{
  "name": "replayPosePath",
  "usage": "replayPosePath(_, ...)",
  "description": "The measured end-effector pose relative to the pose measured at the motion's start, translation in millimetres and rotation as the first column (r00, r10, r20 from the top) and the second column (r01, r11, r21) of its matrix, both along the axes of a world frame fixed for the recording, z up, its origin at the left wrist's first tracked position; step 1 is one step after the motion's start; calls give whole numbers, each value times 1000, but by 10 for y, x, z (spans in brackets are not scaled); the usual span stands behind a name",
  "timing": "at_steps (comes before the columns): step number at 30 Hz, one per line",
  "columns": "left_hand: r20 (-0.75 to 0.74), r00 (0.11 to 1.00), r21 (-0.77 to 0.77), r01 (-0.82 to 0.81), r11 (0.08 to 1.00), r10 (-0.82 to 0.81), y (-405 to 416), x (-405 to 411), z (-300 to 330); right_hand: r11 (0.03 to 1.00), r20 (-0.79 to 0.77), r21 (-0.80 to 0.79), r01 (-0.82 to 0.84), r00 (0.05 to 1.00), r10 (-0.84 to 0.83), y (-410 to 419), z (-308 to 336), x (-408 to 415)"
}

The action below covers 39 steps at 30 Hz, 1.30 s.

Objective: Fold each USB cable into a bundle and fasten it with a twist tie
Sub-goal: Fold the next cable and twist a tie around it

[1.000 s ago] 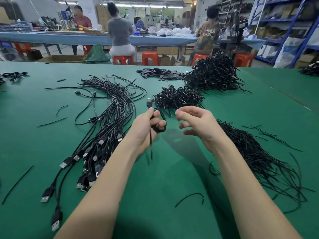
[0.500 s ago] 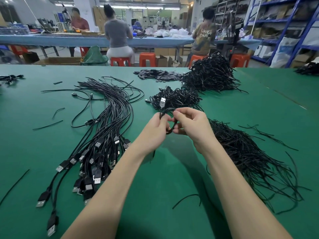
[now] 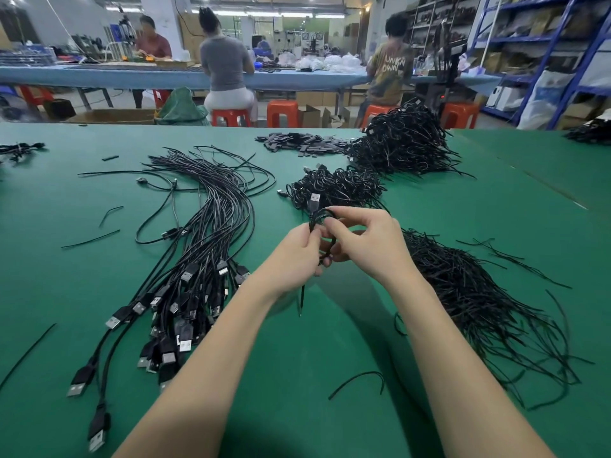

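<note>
My left hand and right hand gripping coiled cable, loose cables left, twist ties right, finished bundles beyond, green table.

I can read only one text: "UNKN OWN" in pale letters across the back of a worker's shirt, at about one o'clock. Every other marking is too blurred for me.

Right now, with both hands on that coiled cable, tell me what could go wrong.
1. The coil is pinched only by the left hand and right hand; a loose grip may let it spring open.
2. The tie hangs free below the left hand and could slip out.
3. The plug sticks up near the bundle pile and might snag it.
</note>
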<state>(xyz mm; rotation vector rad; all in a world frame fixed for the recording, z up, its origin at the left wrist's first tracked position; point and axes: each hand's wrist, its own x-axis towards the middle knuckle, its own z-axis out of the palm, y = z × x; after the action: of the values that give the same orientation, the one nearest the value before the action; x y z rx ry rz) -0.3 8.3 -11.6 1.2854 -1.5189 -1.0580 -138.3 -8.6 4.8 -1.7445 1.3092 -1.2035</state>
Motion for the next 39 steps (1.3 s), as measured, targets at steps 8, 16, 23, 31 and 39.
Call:
replayPosePath(8, 81, 993, 79, 79, 994, -86, 0, -40, -51, 993, 53, 99, -70, 996, 65, 18, 61, -35)
replayPosePath(16, 73, 989, 34, 130, 991, -132, -11, -60, -79, 999, -75, -9, 36, 997, -37, 10, 20, 21)
replayPosePath(23, -196, 980, 47, -11, 999, 20, -12, -229, -120, 995, 70, 60, 84, 994, -88, -24, -3, -65)
replayPosePath(31, -623, 754, 257, -55, 965, 209, 27, -257, -195, 972, -103, 217, 90, 992, -69, -89, 31, -295)
replayPosePath(39, -716, 654, 308, -21, 951, 246, 12, -205, -279, 929, -541, -24, 368, 777, -322, -80, 46, -563)
